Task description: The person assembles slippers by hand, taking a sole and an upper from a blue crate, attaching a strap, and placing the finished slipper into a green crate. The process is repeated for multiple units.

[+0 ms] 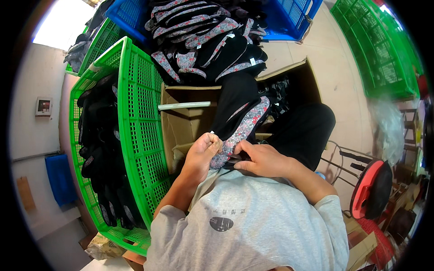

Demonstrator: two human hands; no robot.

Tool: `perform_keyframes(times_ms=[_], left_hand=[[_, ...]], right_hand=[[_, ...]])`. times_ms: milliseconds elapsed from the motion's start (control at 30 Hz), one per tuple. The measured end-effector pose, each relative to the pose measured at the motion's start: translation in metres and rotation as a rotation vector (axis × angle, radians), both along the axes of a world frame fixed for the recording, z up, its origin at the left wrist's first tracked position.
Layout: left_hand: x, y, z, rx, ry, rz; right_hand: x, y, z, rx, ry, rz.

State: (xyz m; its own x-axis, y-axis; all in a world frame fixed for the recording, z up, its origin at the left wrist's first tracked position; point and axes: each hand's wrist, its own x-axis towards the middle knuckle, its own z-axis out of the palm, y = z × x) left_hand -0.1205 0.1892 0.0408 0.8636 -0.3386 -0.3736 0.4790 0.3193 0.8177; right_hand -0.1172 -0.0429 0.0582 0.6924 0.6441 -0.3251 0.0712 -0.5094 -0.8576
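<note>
Your two bare hands worked a floral-trimmed black fabric piece (246, 124) in your lap, at the near side of an open cardboard box (194, 119). Your left hand (205, 147) was curled tight, pinching the piece's near end. Your right hand (260, 158) had thumb and forefinger slightly parted at its edge; whether they gripped it, I cannot tell.

The likeliest trouble was a slip: had the left pinch loosened, the piece could have slid off your leg into the box. An uneven pull between the hands might have twisted or puckered the floral strip. Beyond the box, the loose heap of matching pieces (203, 40) could have toppled toward it if knocked.

Small white tags (253, 62) showed on that heap, too tiny to read. Nearer than the box, your grey T-shirt (271, 212) bore a short printed line above a dark oval emblem. No brand was clear.
</note>
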Motion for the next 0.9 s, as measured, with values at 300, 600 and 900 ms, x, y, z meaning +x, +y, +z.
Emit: perform_keyframes(times_ms=[300, 600, 900], left_hand=[[-0.002, -0.005, -0.012, -0.011, 0.009, 0.116], [-0.005, -0.006, -0.017, -0.029, -0.001, 0.146], [-0.001, -0.007, -0.013, -0.026, 0.037, 0.137]], right_hand=[[0.001, 0.014, 0.01, -0.083, -0.128, 0.044], [0.006, 0.022, 0.003, -0.096, -0.191, 0.077], [-0.001, -0.008, -0.03, 0.419, -0.028, -0.291]])
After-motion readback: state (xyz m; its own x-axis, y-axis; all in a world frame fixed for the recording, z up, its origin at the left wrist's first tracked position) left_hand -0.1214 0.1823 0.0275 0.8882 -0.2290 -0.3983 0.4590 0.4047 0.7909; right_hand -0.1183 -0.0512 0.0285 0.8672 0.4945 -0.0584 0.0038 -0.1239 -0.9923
